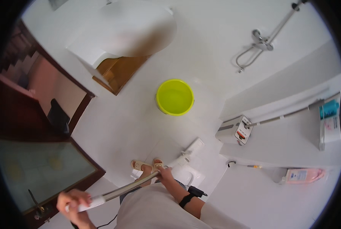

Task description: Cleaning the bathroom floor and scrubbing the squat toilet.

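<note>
A flat mop [130, 187] slants across the front of my body, its metal pole rising to a white grip at the lower left. My left hand [74, 206] is wrapped round that grip. Farther down the pole, my right hand [164, 174] is closed on the metal, near my sandals. The white mop head [193, 147] lies on the pale floor just beyond my right hand. A yellow-green bucket [175, 97] stands on the floor ahead of me, apart from the mop; whether it holds water I cannot tell.
A white box-shaped container [235, 129] with a pole in it stands by the right wall. Bottles stand along that side, one pink [304, 175]. A washbasin [140, 30] over a wooden cabinet [120, 72] is far left; a glass-panelled door [44, 168] opens at left.
</note>
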Demonstrator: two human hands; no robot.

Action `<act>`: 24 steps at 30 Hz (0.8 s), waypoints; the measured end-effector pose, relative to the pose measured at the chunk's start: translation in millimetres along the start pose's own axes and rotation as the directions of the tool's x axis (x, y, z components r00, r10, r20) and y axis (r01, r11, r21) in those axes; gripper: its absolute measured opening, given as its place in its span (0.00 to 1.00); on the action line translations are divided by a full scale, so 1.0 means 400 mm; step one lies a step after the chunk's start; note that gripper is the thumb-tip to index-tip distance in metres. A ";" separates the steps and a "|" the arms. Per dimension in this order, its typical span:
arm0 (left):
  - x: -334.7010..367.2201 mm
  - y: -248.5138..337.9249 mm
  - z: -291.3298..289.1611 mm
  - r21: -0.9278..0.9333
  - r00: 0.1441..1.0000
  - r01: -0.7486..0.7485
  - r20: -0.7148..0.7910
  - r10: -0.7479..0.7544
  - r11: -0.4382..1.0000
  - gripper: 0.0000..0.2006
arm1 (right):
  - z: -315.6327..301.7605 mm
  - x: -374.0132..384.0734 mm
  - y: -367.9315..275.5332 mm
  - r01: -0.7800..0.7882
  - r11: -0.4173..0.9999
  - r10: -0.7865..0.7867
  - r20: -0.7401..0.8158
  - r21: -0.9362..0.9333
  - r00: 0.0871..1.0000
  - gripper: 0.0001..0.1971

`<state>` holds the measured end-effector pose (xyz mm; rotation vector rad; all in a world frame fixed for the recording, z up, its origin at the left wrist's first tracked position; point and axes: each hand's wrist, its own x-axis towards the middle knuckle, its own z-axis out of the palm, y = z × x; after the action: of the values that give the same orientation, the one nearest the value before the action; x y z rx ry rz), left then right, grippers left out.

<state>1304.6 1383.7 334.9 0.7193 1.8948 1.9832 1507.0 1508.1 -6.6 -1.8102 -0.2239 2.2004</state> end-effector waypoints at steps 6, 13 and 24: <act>-0.071 0.092 0.111 0.180 0.962 -0.261 -0.029 0.270 0.949 0.13 | 0.165 0.004 -0.112 0.006 0.992 0.005 0.087 -0.128 0.996 0.32; -0.089 -0.014 0.249 0.065 0.981 -0.195 0.012 0.194 0.979 0.14 | 0.171 0.173 -0.238 0.153 0.973 -0.150 0.029 -0.172 0.988 0.28; 0.221 -0.050 0.513 -0.310 0.500 -0.028 0.819 0.282 0.950 0.10 | -0.011 0.199 -0.432 0.308 0.755 -0.328 -0.073 0.580 0.942 0.16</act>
<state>1341.5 1604.8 328.4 1.4874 0.9476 1.4194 1517.7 1696.6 -30.7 -1.2798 0.1288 1.7875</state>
